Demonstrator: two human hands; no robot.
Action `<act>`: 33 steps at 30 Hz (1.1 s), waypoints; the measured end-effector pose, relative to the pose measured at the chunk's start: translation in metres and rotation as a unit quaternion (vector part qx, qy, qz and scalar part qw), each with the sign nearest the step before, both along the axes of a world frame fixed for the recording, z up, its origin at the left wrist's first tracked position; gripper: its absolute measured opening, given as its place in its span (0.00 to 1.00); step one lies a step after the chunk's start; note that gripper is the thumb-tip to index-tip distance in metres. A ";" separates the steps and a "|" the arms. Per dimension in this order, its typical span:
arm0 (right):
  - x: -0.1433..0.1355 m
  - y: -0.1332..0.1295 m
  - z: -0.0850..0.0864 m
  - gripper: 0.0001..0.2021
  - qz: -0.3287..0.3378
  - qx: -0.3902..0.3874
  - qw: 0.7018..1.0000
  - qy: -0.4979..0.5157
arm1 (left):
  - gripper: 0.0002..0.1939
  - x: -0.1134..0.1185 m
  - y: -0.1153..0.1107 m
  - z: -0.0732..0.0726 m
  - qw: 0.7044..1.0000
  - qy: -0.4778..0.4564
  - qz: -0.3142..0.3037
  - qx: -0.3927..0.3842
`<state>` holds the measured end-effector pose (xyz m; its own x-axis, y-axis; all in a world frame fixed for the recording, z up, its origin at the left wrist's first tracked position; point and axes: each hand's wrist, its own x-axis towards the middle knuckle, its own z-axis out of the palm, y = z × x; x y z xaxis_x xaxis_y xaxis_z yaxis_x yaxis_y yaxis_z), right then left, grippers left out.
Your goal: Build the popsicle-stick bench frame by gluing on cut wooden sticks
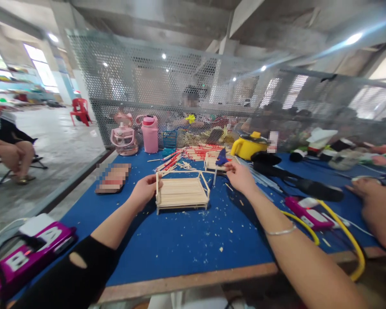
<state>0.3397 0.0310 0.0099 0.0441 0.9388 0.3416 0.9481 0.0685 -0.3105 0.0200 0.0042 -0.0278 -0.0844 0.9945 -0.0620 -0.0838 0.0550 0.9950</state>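
A small slatted frame of pale wooden sticks (pixel 182 191), like a miniature bed with thin rails, stands upright on the blue table top. My left hand (pixel 146 189) is closed on its left end, with fingertips partly hidden behind the corner post. My right hand (pixel 239 176) is to the right of the frame, fingers bent around the end of a dark blue tool that looks like a hot glue gun (pixel 222 157). A translucent stick (pixel 215 177) shows below it. Behind sits a second small stick frame (pixel 210 163), partly covered by the blue tool.
Red-tipped sticks (pixel 199 151) are piled at the back, near a pink bottle (pixel 150 135) and yellow pot (pixel 249 146). Translucent glue sticks (pixel 263 180) and a power strip (pixel 309 213) with yellow cable lie right. Another person's hand (pixel 369 189) rests at far right.
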 end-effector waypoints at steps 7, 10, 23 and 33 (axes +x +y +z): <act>0.031 0.041 0.017 0.22 -0.017 -0.044 0.986 -0.160 | 0.27 0.000 -0.003 0.002 1.000 0.001 0.001 -0.010; 0.032 0.056 0.011 0.20 -0.024 -0.061 0.979 -0.191 | 0.27 0.000 -0.003 0.002 1.000 0.001 -0.004 -0.017; 0.028 0.077 0.011 0.16 -0.138 0.016 0.979 -0.148 | 0.26 0.000 -0.004 0.003 1.000 0.016 -0.006 -0.024; 0.002 0.079 -0.013 0.22 -0.157 0.041 0.979 -0.120 | 0.27 0.001 -0.005 0.007 1.000 0.006 -0.009 -0.029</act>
